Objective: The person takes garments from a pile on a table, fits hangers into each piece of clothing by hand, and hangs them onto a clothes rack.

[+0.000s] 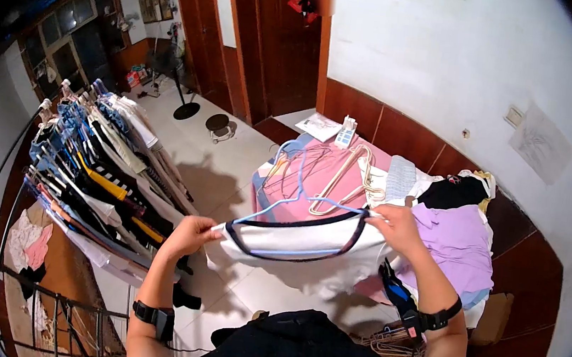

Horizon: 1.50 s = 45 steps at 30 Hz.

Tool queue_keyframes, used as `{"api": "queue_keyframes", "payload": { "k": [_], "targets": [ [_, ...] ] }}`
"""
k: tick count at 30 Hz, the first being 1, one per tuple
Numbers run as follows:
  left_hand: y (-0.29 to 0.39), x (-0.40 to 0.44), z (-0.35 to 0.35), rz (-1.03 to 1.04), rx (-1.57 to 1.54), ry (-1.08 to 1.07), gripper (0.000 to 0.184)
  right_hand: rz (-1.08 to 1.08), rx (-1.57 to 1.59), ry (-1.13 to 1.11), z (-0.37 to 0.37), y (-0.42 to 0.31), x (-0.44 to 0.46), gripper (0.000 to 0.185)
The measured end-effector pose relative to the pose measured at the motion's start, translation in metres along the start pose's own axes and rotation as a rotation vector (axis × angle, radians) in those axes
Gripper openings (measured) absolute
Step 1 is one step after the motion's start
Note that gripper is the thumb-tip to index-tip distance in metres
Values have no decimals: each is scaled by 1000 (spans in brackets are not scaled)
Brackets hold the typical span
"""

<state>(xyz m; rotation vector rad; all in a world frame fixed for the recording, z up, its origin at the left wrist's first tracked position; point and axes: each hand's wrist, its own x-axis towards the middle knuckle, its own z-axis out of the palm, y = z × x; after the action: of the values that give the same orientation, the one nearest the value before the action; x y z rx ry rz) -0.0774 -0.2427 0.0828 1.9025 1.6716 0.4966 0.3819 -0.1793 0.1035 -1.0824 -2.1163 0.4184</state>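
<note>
From where I stand, I see a white top (288,276) held up between two hands. It has a wide neck with a dark edge. The left hand (187,236) has its fingers (210,230) closed in a pinch on one shoulder of the top. The right hand (400,229) has its fingers (377,214) pinched on the other shoulder, close to the dark edge. I can't tell if they nip the hanger too.

A blue hanger (266,210) sits in the neck, between the two sets of fingers. Its hook sticks up past them, away from the person. The rest of the top hangs down below the fingers in loose folds.

The top looks light, soft and floppy, so it will sag and crease where nothing holds it up. It doesn't look like it would break, but the wide neck could slide off the smooth hanger. The shoulders look like the best place to hold it, one on each side, with the hanger's arms under the cloth.

Past the fingers is a tabletop with a pink cover (314,185) and some white hangers (337,178). A purple cloth (452,249) lies beyond the right fingers. A rack of clothes (114,179) stands past the left ones.
</note>
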Motion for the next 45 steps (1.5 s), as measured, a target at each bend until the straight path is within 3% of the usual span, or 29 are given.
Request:
{"api": "queue_keyframes", "payload": {
  "k": [3,7,9,10,12,14,15,16,18,24,25,30,32,34,37,38,40,42,45],
  "targets": [
    [-7,0,-3,17,-365,106,24,68,137,26,-14,-7,0,14],
    [2,-1,-14,-68,-230,79,25,-21,124,118,-21,-1,-2,13],
    [10,2,-8,127,194,325,33,-1,136,123,-23,-1,-4,14],
    [33,0,-7,152,106,394,42,22,146,129,-25,-2,-6,14],
    [67,1,-2,401,118,604,42,57,121,107,-28,-10,-6,14],
    [80,2,-5,375,356,614,39,22,137,117,-25,-14,-7,17],
    [76,6,-4,418,270,600,27,40,162,113,-25,-21,-10,15],
    [74,7,-2,431,264,594,27,32,181,123,-22,-22,-11,13],
    [69,6,1,338,-25,538,17,56,179,126,-23,-27,-17,15],
    [35,-7,-19,328,-228,618,13,10,29,154,-37,-30,-31,29],
    [31,-14,-26,328,-243,614,13,127,53,84,-36,-30,-36,26],
    [5,-48,-51,265,-167,645,16,210,48,108,-6,-41,-28,28],
    [-2,-65,-61,231,-179,678,15,-45,-29,273,14,-72,-12,30],
    [-11,-84,-70,258,-142,714,15,-118,52,190,27,-117,-2,30],
    [-25,-111,-74,220,-261,693,11,-304,-75,158,63,-152,9,29],
    [-35,-118,-75,243,-284,697,11,-222,-1,73,75,-170,9,28],
    [-50,-140,-74,184,-217,693,8,-216,-116,13,100,-182,8,25],
    [-74,-160,-62,193,-296,714,9,-233,-16,-10,126,-188,4,23],
    [-108,-197,-49,65,-221,716,10,-177,55,-127,161,-204,-6,18]
  ]
}}
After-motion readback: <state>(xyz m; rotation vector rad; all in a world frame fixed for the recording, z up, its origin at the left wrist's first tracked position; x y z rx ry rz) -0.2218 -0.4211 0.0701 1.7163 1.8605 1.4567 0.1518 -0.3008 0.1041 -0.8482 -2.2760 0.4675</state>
